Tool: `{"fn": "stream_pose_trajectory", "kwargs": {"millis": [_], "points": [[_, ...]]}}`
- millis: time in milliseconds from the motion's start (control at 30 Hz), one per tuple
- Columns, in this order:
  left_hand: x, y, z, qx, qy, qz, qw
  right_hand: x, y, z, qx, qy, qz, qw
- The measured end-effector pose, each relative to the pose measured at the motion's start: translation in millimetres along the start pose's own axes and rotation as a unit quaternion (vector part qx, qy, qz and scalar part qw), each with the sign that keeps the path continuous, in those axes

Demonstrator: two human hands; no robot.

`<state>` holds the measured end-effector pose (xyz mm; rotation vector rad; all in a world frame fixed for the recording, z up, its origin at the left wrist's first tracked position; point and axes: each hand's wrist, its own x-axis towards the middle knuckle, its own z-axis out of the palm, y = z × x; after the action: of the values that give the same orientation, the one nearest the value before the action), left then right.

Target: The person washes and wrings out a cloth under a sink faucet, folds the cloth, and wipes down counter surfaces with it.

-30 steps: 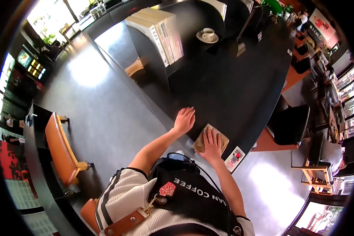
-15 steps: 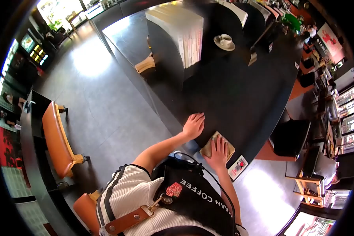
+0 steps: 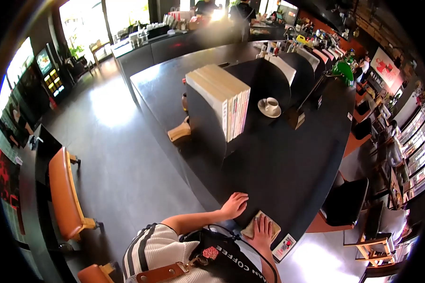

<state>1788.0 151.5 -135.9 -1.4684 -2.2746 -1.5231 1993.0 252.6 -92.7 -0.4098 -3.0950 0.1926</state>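
Note:
My right hand (image 3: 263, 231) lies flat with spread fingers on a folded tan cloth (image 3: 248, 229), which rests on the near corner of the dark table (image 3: 288, 174). Just left of it, my left hand (image 3: 235, 205) is on the tabletop near the edge, fingers loosely bent and nothing visible in them. A small printed card (image 3: 284, 247) sits at the table's corner, right beside the cloth.
Books (image 3: 233, 111) stand upright in a dark holder further along the table. Beyond are a white cup (image 3: 271, 104) on a saucer and a green-shaded lamp (image 3: 343, 73). A black-seated chair (image 3: 347, 203) stands right; an orange bench (image 3: 66, 193) stands left.
The view has tilted up, so the table, hands and cloth sit lower in the picture and more of the back counter shows. Both hands stay in nearly the same place on the table.

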Motion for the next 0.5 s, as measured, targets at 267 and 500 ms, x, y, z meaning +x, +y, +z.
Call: {"fn": "stream_pose_trajectory", "kwargs": {"millis": [267,500], "points": [[14.0,-28.8,-22.0,-0.169,-0.087,-0.029,0.981,-0.2,-2.8,-2.8,0.017,0.018,0.002,1.000],[-1.4,-32.8,-73.7,-0.291,0.009,-0.274,0.917,0.7,-4.5,-8.5,0.024,0.000,0.008,1.000]]}}
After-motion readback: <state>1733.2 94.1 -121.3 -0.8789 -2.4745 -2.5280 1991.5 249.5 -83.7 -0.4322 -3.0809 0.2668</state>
